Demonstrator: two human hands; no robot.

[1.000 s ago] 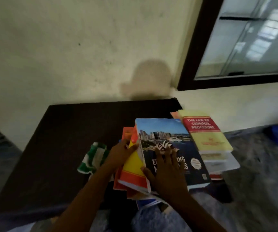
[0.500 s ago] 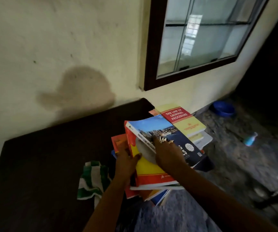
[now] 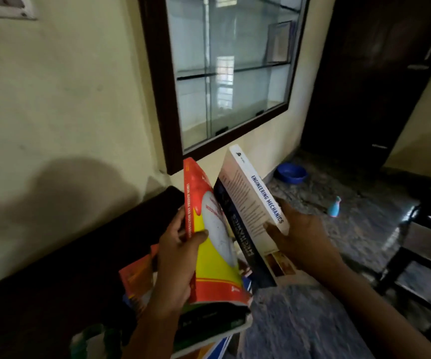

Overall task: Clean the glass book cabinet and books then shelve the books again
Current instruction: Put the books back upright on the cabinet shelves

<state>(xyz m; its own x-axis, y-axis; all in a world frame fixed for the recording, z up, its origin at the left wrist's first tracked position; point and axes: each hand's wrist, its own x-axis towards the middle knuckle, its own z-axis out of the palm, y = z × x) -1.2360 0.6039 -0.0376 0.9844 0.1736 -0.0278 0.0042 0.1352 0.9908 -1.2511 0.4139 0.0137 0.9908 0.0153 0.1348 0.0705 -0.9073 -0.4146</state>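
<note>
My left hand (image 3: 176,255) grips a red and yellow book (image 3: 213,255) by its spine, tilted upright. My right hand (image 3: 300,242) holds a white-spined book marked "Engineering Mechanics" (image 3: 253,206), also raised and leaning against the red one. Both books hang above the dark table (image 3: 53,294), just below the wall-mounted glass book cabinet (image 3: 230,73), whose glass shelves look bare behind the sliding panes. More books (image 3: 136,278) lie stacked on the table under my hands. A green and white cloth (image 3: 92,340) lies at the bottom left, partly hidden.
A blue basin (image 3: 290,173) sits on the floor by the wall. A small blue spray bottle (image 3: 335,207) stands on the floor to the right. A dark chair or stool frame (image 3: 421,255) is at the right. A dark door (image 3: 370,73) is beyond the cabinet.
Both hands lifted the two top books off the stack and tilted them upright. The view swung up and right toward the cabinet.
</note>
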